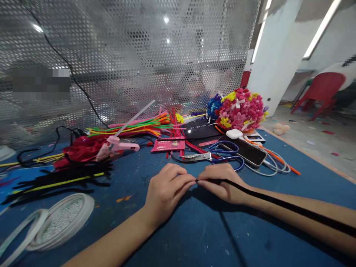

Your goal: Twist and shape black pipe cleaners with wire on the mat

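Observation:
My left hand (166,187) is closed in a pinch on the tip of a black pipe cleaner (267,198). Its fingertips nearly meet those of my right hand (224,181), which also pinches the stem close to that end. From there the long black stem runs back over my right forearm and out of view at the right. Both hands are low over the blue table (172,241). Blue-handled scissors (213,156) lie just beyond my right hand, their blades pointing left. The short end between the fingers is mostly hidden.
A pink glue gun (122,144), black pipe cleaners (63,183) and a round bead container (63,220) lie at left. Coloured stems (139,125) and a pink packet (168,144) lie behind. A phone (249,151), cable (274,163) and pink flower bunch (240,111) are at right.

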